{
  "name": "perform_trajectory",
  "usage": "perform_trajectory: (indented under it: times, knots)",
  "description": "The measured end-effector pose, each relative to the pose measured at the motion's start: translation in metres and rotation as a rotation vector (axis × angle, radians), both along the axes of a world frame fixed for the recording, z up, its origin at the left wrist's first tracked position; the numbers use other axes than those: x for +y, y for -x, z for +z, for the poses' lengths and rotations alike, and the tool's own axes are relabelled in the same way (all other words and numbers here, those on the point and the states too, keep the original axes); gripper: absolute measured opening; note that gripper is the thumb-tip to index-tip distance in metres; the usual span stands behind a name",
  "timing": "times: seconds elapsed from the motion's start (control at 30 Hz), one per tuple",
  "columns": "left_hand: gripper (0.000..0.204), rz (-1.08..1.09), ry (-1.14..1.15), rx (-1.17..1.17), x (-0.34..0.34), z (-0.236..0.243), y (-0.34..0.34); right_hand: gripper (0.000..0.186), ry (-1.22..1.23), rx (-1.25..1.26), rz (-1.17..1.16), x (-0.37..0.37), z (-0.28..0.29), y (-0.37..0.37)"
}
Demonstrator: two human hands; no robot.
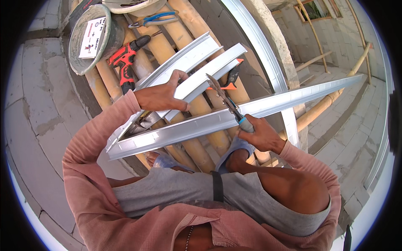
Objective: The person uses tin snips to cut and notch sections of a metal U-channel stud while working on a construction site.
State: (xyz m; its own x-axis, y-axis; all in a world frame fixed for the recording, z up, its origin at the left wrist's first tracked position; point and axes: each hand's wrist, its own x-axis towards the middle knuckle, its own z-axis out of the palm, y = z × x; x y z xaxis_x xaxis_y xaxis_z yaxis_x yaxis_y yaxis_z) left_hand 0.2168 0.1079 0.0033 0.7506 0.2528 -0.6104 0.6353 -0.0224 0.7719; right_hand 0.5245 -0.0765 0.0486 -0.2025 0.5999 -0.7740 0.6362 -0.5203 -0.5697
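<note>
My right hand [260, 133] is closed around the grey and blue handles of a pair of tin snips [228, 101], whose blades point up and to the left above a long metal channel [176, 133]. That channel runs slantwise across in front of my feet, rising to the right. My left hand [162, 95] grips the near end of a short metal channel [209, 77], fingers over its far side and thumb on its near side. Another short channel piece [184, 57] lies just beyond. Behind the snips shows a black and orange tool handle [233, 77], its other parts covered.
Bamboo poles [197, 152] form the platform under my feet. A red cordless drill [124, 62], blue-handled pliers [155, 19] and a bucket [75, 58] with a white card [92, 38] sit at far left. Another metal channel [268, 58] stands along the right edge, beside a concrete ledge [274, 37].
</note>
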Motion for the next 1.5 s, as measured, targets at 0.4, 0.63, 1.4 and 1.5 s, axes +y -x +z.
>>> perform_trajectory:
  times: [0.4,0.63,1.4,1.5]
  knots:
    - [0.088,0.033,-0.060,0.000,-0.004,0.006,-0.005,0.057,0.040,-0.072,-0.013,0.002,0.007,0.003]
    - [0.084,-0.039,-0.186,0.009,-0.002,0.018,-0.009,0.091,0.208,0.119,-0.127,0.016,0.015,0.005]
    - [0.081,-0.027,-0.177,-0.024,-0.023,0.016,-0.015,0.076,0.238,0.049,-0.274,0.003,0.004,0.002]
    - [0.079,-0.007,-0.178,-0.032,-0.022,0.020,-0.018,0.071,0.210,0.007,-0.255,-0.003,-0.003,-0.001]
